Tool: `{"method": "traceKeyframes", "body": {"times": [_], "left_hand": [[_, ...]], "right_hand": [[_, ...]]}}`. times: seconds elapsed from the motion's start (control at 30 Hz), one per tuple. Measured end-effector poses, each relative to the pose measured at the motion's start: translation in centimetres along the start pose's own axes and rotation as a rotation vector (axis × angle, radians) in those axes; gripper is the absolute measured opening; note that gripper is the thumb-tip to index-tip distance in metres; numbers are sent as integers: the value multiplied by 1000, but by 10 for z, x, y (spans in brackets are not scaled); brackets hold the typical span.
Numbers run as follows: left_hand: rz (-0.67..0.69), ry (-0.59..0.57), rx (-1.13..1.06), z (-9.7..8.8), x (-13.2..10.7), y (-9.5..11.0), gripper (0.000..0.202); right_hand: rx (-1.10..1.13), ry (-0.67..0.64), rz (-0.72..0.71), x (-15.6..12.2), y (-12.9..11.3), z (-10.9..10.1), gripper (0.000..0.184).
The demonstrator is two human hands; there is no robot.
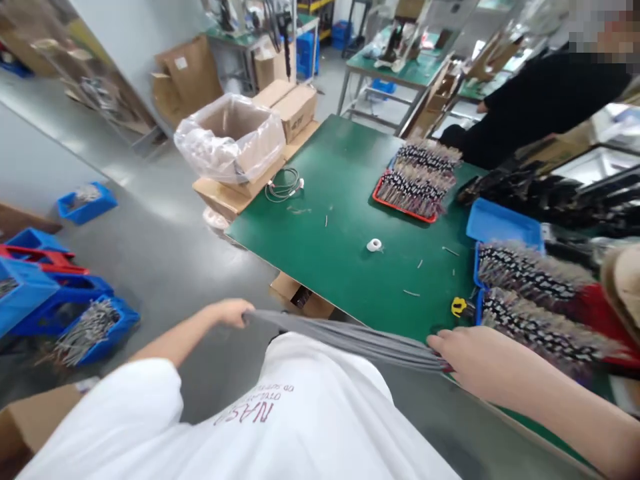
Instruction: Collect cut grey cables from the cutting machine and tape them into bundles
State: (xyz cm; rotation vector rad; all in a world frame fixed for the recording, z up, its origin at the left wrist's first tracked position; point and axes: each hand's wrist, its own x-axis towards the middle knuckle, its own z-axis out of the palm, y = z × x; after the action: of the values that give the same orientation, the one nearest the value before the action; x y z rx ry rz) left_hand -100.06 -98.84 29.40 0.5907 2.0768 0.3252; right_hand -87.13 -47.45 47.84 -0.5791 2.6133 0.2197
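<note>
A long bundle of grey cables point(345, 337) stretches between my two hands, across the front of my white shirt and beside the near table edge. My left hand point(234, 312) is closed around its left end, out over the floor. At the other end, my right hand point(463, 347) grips the bundle near the table's front edge, with a little red showing under the fingers. A yellow-and-black tool point(458, 307), whose kind I cannot make out, lies just beyond my right hand. Blue trays filled with wired connectors point(537, 273) stand to its right.
On the green table point(310, 247) are a white tape roll point(374, 245), a coiled cable point(284, 187) and a red tray point(405, 212) of connectors. A plastic-lined box point(233, 137) stands at the table's left edge. Blue bins point(100, 330) sit on the floor left. A person in black point(555, 100) is at right.
</note>
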Motion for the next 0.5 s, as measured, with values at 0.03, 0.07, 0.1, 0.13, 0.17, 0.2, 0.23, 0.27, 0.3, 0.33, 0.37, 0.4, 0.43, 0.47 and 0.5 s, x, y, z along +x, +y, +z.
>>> {"method": "traceKeyframes", "body": {"times": [0.03, 0.07, 0.1, 0.13, 0.17, 0.2, 0.23, 0.27, 0.3, 0.33, 0.37, 0.4, 0.43, 0.47, 0.5], "left_hand": [[-7, 4, 64, -41, 13, -12, 19], [-16, 20, 128, -79, 28, -20, 18], [-24, 54, 192, -113, 47, -24, 19], [-27, 94, 253, -141, 68, -24, 20], [-23, 142, 308, -162, 91, -19, 22], [-13, 188, 358, -176, 115, -10, 23], [1, 229, 400, -184, 140, 1, 25], [18, 261, 435, -184, 164, 15, 25], [35, 285, 464, -179, 188, 29, 26], [52, 303, 488, -170, 210, 43, 26], [66, 318, 509, -158, 230, 56, 27], [77, 331, 527, -145, 248, 66, 29], [85, 340, 544, -132, 263, 74, 32], [91, 346, 561, -122, 275, 79, 36], [95, 344, 577, -114, 284, 82, 39]], "right_hand": [[25, -42, 24, 4, 1, 5, 19], [48, -85, 44, 7, 3, 14, 21], [66, -118, 70, 9, 6, 26, 23], [73, -122, 128, 9, 10, 39, 24], [77, -118, 189, 10, 14, 53, 25], [79, -115, 247, 11, 18, 68, 25], [79, -119, 300, 13, 22, 81, 23], [78, -130, 348, 16, 25, 94, 21], [75, -145, 388, 20, 29, 105, 19], [73, -165, 414, 26, 33, 114, 18], [74, -186, 424, 33, 37, 121, 17], [77, -204, 422, 40, 42, 127, 16], [85, -219, 414, 46, 48, 132, 17], [97, -232, 403, 50, 55, 135, 17], [112, -241, 396, 53, 62, 136, 18]]}}
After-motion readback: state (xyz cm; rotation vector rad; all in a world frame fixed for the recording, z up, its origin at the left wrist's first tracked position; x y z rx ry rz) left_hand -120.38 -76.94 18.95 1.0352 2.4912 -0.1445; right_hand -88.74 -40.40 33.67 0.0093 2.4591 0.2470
